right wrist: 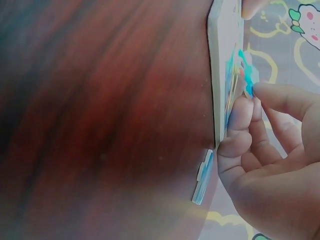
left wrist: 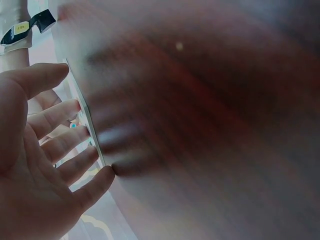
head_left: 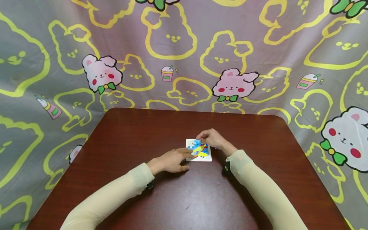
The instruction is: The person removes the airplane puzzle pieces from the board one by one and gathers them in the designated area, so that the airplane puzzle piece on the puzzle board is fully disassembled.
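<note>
A small jigsaw puzzle [head_left: 205, 159] with a white border lies on the table, its picture a yellow plane on blue. My left hand [head_left: 172, 160] rests at its left side, fingers spread and fairly straight, the tips over the board in the head view. In the left wrist view its fingertips [left wrist: 106, 175] meet the board's edge. Above the board's upper right part, my right hand [head_left: 215, 139] pinches a blue puzzle piece [right wrist: 248, 80] between thumb and finger, the piece tilted off the surface. The fingers hide part of the picture.
A loose puzzle piece [right wrist: 203, 179] lies on the table just beside the board, near my right hand. The dark brown table [head_left: 138, 134] ends at the back against a patterned curtain [head_left: 184, 70].
</note>
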The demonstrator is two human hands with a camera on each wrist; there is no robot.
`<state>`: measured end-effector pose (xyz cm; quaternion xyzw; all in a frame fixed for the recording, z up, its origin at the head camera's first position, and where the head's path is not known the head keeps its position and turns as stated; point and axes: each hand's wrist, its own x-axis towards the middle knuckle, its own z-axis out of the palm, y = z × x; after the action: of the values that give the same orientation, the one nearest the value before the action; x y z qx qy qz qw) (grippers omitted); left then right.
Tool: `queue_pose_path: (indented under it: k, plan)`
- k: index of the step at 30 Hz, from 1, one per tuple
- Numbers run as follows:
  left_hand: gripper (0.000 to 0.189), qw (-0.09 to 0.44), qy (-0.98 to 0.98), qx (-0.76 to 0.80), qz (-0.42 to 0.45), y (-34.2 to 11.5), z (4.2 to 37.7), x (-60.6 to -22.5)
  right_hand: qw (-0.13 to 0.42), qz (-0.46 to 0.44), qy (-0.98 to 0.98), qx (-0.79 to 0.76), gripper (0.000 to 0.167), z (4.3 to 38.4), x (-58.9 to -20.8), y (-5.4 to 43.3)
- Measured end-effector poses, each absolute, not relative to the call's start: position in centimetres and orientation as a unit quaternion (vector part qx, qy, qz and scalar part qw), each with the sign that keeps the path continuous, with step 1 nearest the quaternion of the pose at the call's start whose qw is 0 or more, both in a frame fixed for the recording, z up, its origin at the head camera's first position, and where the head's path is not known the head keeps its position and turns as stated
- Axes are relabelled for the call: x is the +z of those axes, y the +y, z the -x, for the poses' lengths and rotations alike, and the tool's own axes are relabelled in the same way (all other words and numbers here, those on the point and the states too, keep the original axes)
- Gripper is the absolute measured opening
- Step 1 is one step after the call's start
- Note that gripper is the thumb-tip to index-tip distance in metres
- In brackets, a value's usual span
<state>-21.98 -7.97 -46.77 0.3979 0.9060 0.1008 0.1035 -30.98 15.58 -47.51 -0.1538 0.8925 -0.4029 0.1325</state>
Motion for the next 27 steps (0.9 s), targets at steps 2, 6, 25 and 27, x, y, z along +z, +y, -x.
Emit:
queue_pose_path:
  k: [2,6,25,27]
  plan:
    - [0.053,0.105,0.907,0.101,-0.395,-7.9,21.9,-46.7,0.135,0.151,0.891,-0.407,0.013,31.0,-47.6,15.7]
    - [0.053,0.107,0.908,0.103,-0.392,-7.9,21.8,-46.5,0.143,0.138,0.887,-0.417,0.013,31.0,-47.4,16.0]
    - [0.053,0.099,0.906,0.099,-0.400,-7.9,21.8,-46.5,0.155,0.134,0.868,-0.451,0.015,31.0,-46.6,19.4]
    - [0.053,0.100,0.907,0.097,-0.398,-7.9,21.8,-46.5,0.155,0.136,0.866,-0.455,0.016,31.0,-46.5,19.8]
